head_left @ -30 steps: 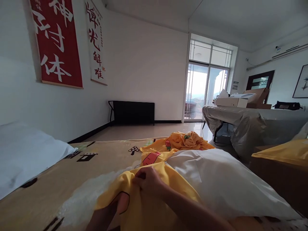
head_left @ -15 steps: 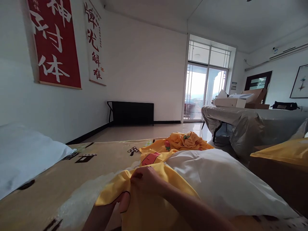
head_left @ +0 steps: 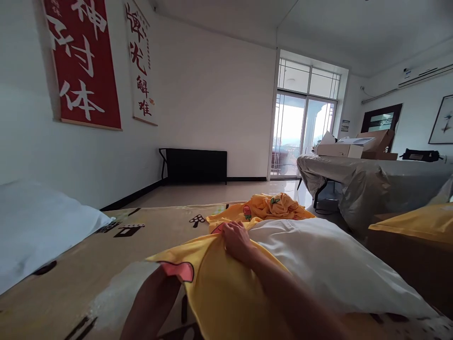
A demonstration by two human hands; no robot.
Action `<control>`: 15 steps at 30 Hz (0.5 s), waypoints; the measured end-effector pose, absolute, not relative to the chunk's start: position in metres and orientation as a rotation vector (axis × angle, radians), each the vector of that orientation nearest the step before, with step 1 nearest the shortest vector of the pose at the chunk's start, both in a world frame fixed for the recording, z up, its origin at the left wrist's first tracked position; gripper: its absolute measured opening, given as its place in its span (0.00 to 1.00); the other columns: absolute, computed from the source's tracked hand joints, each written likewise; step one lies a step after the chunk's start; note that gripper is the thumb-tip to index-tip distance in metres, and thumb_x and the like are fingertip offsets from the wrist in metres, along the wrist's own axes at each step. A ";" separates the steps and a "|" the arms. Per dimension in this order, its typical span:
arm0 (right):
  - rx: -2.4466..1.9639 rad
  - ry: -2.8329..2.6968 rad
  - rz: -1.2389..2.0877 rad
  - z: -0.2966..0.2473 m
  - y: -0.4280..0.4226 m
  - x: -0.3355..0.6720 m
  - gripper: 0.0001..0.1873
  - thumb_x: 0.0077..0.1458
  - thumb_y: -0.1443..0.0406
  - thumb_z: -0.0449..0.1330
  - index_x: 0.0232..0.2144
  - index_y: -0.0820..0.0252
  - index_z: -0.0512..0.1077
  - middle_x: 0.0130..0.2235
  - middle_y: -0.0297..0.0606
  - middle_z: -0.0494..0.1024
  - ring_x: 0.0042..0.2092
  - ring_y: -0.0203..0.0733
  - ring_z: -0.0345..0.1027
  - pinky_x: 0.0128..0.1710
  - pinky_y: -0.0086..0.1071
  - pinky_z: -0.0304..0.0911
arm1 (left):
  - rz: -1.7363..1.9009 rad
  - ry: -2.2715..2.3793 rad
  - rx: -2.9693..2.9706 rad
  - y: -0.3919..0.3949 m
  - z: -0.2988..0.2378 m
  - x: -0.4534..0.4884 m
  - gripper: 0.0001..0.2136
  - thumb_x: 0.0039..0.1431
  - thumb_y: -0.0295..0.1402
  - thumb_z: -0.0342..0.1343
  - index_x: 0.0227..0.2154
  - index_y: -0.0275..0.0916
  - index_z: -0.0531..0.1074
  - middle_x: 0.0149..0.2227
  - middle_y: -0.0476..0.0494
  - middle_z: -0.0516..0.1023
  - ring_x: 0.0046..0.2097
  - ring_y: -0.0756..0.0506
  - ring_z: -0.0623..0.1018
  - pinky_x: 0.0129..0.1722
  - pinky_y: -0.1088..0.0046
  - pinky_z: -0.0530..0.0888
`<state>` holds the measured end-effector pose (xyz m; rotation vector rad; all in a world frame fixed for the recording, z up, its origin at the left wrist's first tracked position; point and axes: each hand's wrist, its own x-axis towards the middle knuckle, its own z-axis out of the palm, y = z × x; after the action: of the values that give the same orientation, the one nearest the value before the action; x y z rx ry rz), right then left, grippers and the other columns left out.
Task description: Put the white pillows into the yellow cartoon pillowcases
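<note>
A yellow pillowcase (head_left: 226, 288) with pink printed patches is spread before me, drawn taut between my hands. My right hand (head_left: 238, 240) is closed on its upper edge, beside the white pillow (head_left: 318, 259). At the lower left, my left hand (head_left: 170, 279) reaches under a flap of the same cloth and holds it up; its fingertips are hidden by the fabric. The white pillow lies against the pillowcase's right side. Behind my right hand is a crumpled orange-yellow printed cloth (head_left: 279, 206).
A patterned beige blanket (head_left: 159, 236) lies beneath everything. Another white pillow (head_left: 46, 226) rests at the left. On the right are a yellow cloth item (head_left: 421, 224) and a plastic-covered table (head_left: 354, 172) bearing boxes. A black panel (head_left: 196, 165) stands by the wall.
My right hand has moved up and right along the pillowcase, away from my left hand. The cloth between them is stretched wider, and the left flap is raised.
</note>
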<state>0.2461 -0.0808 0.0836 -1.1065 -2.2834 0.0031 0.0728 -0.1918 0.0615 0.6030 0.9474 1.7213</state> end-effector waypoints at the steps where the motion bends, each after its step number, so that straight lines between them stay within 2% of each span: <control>1: -1.136 -2.264 0.010 0.084 -0.078 0.252 0.10 0.57 0.71 0.51 0.34 0.62 0.72 0.39 0.44 0.77 0.45 0.43 0.67 0.48 0.36 0.53 | 1.708 0.890 0.573 -0.192 0.064 0.073 0.11 0.37 0.32 0.62 0.28 0.38 0.76 0.30 0.45 0.79 0.37 0.40 0.78 0.34 0.69 0.77; 4: -1.180 -2.245 0.054 0.086 -0.079 0.260 0.09 0.54 0.71 0.52 0.28 0.61 0.72 0.37 0.42 0.77 0.43 0.43 0.67 0.45 0.36 0.55 | 1.701 0.861 0.512 -0.195 0.069 0.074 0.11 0.42 0.35 0.60 0.30 0.35 0.77 0.34 0.41 0.80 0.38 0.41 0.77 0.34 0.70 0.76; 8: -1.070 -2.021 0.100 0.104 -0.111 0.248 0.14 0.51 0.75 0.50 0.36 0.60 0.72 0.44 0.40 0.74 0.48 0.40 0.64 0.47 0.33 0.55 | 1.738 0.875 0.629 -0.199 0.071 0.080 0.13 0.40 0.34 0.64 0.31 0.35 0.76 0.38 0.41 0.80 0.46 0.37 0.75 0.39 0.69 0.75; 11: -0.915 -2.028 0.309 0.125 -0.146 0.233 0.08 0.53 0.68 0.52 0.31 0.58 0.72 0.33 0.35 0.75 0.37 0.37 0.66 0.37 0.28 0.59 | 1.789 0.858 0.665 -0.200 0.070 0.087 0.15 0.36 0.34 0.66 0.32 0.36 0.77 0.38 0.42 0.80 0.48 0.37 0.74 0.39 0.70 0.75; 13: -0.913 -2.180 0.463 0.134 -0.165 0.223 0.09 0.53 0.62 0.54 0.24 0.58 0.69 0.25 0.32 0.72 0.29 0.36 0.63 0.28 0.27 0.55 | 1.817 0.827 0.656 -0.199 0.068 0.092 0.17 0.35 0.33 0.66 0.33 0.37 0.77 0.38 0.42 0.80 0.48 0.37 0.74 0.38 0.70 0.76; 15: -0.966 -2.239 0.528 0.136 -0.176 0.217 0.10 0.51 0.61 0.56 0.21 0.58 0.67 0.23 0.32 0.70 0.27 0.35 0.61 0.24 0.27 0.51 | 1.857 0.806 0.633 -0.197 0.065 0.094 0.18 0.34 0.31 0.65 0.35 0.37 0.77 0.36 0.43 0.81 0.46 0.36 0.75 0.38 0.69 0.77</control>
<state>0.2170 -0.1756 0.1355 -0.9659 -2.2392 0.5278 0.0938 -0.1970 0.0647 0.6334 0.8058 1.8574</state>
